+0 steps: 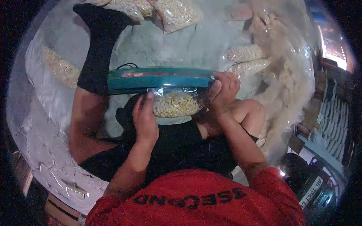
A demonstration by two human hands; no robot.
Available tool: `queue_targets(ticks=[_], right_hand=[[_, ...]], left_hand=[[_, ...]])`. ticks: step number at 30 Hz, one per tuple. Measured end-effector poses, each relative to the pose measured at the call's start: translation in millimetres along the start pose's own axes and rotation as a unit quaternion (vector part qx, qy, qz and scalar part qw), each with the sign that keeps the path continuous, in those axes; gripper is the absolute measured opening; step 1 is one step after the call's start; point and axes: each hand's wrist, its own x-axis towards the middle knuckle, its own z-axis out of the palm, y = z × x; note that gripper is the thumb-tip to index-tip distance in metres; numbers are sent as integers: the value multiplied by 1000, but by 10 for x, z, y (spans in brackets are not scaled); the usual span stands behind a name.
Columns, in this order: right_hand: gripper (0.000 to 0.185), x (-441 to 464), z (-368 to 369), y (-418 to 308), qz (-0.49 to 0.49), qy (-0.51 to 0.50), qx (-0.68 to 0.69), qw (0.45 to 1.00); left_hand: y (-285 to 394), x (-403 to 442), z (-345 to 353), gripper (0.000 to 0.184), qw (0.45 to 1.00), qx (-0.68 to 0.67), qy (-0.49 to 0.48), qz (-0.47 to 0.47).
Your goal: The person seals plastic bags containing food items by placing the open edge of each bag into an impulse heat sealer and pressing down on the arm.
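A long teal heat sealer (162, 80) lies crosswise in front of me. Against its near edge rests a clear plastic bag (176, 105) filled with pale, puffed pieces, its mouth at the sealer. The fingers of my left hand (145, 116) are closed at the bag's upper left corner. My right hand (225, 90) curls around the sealer's right end, close to the bag's right corner. Whether the right fingers also pinch the plastic is hidden.
Filled bags (177, 15) lie at the far side, more bags (247, 60) at the right, and one bag (60, 67) at the left. A big clear plastic sack (286, 75) stands on the right. A power strip (77, 191) lies lower left, a vehicle (320, 184) lower right.
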Motion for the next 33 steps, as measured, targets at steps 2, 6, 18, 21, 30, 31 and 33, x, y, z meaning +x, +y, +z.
queue_targets(ticks=[2, 6, 18, 21, 30, 31, 33], right_hand=[[33, -2, 14, -5, 2, 6, 12, 1000], [33, -44, 13, 52, -11, 6, -11, 1000], [30, -126, 7, 116, 23, -29, -28, 999], [39, -159, 67, 175, -9, -66, -148, 987], [46, -110, 28, 190, -49, 18, -80, 995], [46, -110, 42, 210, -53, 17, -82, 995], [46, -106, 38, 216, -41, 17, -28, 999]], left_hand=[[-65, 33, -41, 28, 1000, -12, -13, 3], [-13, 42, -35, 30, 999, -11, -27, 21], [-539, 217, -43, 36, 994, 64, 18, 89], [-152, 63, 28, 46, 993, 91, 10, 77], [-347, 263, 143, 38, 993, -3, 65, 99], [-426, 342, 177, 37, 992, -3, 67, 102], [-568, 489, 183, 41, 989, -8, 64, 136]])
